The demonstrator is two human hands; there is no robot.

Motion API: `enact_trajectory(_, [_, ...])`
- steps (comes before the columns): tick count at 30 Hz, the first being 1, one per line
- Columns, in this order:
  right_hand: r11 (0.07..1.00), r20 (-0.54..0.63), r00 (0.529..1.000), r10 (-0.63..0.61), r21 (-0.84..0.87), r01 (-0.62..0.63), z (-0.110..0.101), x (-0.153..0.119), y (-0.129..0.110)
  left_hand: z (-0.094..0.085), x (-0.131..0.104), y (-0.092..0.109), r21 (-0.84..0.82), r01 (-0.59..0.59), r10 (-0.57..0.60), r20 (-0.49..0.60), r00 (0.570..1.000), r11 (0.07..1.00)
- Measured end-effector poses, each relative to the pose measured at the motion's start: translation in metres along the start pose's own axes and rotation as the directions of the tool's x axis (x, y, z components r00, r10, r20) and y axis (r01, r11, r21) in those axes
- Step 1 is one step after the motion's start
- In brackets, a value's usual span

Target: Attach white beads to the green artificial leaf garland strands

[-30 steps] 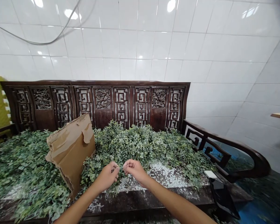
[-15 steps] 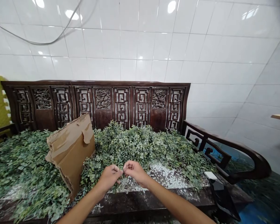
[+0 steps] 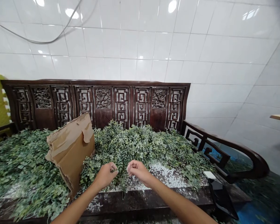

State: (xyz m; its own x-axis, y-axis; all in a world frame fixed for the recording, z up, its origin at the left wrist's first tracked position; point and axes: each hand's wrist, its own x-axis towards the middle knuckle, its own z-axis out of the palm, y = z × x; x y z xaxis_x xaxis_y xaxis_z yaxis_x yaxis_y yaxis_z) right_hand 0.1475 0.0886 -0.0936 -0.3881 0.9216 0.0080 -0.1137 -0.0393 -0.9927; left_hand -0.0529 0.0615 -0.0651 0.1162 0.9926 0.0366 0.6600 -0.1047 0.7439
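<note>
My left hand (image 3: pixel 107 175) is curled just right of the cardboard, thumb and fingertips close together; a bit of green shows at them, too small to make out. Across a small gap, my right hand (image 3: pixel 138 171) is closed in a pinch, and whatever lies in its fingertips is mostly hidden. Both hands hover over the front of a heap of artificial leafy sprigs (image 3: pixel 140 144). Small white round pieces (image 3: pixel 169 175) lie scattered on the dark wooden seat beside and under my right hand.
A torn brown cardboard sheet (image 3: pixel 72 152) stands among the greenery on the left. The carved bench back (image 3: pixel 102 115) runs behind, with an armrest (image 3: pixel 247 152) at right. A black object (image 3: pixel 224 199) and a white block (image 3: pixel 209 175) sit near the seat's right end.
My hands, touching at the fingertips half a second ago, have drawn apart, the left slightly to the left and the right slightly to the right.
</note>
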Motion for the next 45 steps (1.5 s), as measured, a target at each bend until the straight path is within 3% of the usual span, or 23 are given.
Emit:
enact_trajectory(4, [0.998,0.014,1.0,0.003,0.066,-0.003,0.009,-0.009,-0.008,-0.008,-0.007,0.019,-0.067,-0.133,0.138,0.074,0.988,0.989])
enact_trajectory(7, [0.992,0.029,1.0,0.002,0.124,-0.005,0.02,-0.015,-0.012,-0.011,-0.012,0.034,-0.13,-0.153,0.162,0.062,0.985,0.98])
enact_trajectory(13, [0.985,0.035,0.998,-0.055,0.166,0.049,0.029,-0.017,-0.016,-0.005,-0.016,0.042,-0.265,0.013,0.011,0.088,0.996,0.964])
enact_trajectory(20, [0.955,0.034,0.966,-0.257,-0.144,0.259,0.025,-0.014,-0.024,-0.008,-0.019,0.046,-0.406,0.125,-0.093,0.097,0.991,0.905])
enact_trajectory(25, [0.764,0.076,0.875,-0.478,-0.456,0.457,0.025,-0.022,-0.04,-0.014,-0.023,0.051,-0.465,0.171,-0.134,0.112,0.985,0.869])
enact_trajectory(32, [0.588,0.216,0.749,-0.626,-0.501,0.636,0.029,-0.032,-0.052,-0.018,-0.032,0.065,-0.626,0.208,-0.171,0.12,0.978,0.752])
enact_trajectory(34, [0.48,0.288,0.689,-0.666,-0.542,0.69,0.026,-0.032,-0.054,-0.018,-0.034,0.067,-0.658,0.234,-0.195,0.134,0.972,0.716])
enact_trajectory(37, [0.248,0.443,0.582,-0.681,-0.609,0.753,0.02,-0.032,-0.06,-0.018,-0.037,0.069,-0.687,0.277,-0.228,0.164,0.96,0.671])
enact_trajectory(39, [0.145,0.509,0.551,-0.661,-0.634,0.76,0.017,-0.033,-0.065,-0.018,-0.038,0.07,-0.686,0.29,-0.237,0.173,0.956,0.668])
enact_trajectory(41, [0.185,0.472,0.586,-0.658,-0.653,0.734,0.017,-0.035,-0.069,-0.02,-0.038,0.071,-0.642,0.252,-0.206,0.146,0.967,0.724])
enact_trajectory(45, [0.559,0.14,0.788,-0.6,-0.631,0.538,0.028,-0.039,-0.071,-0.024,-0.038,0.071,-0.412,-0.036,0.036,-0.008,0.999,0.91])
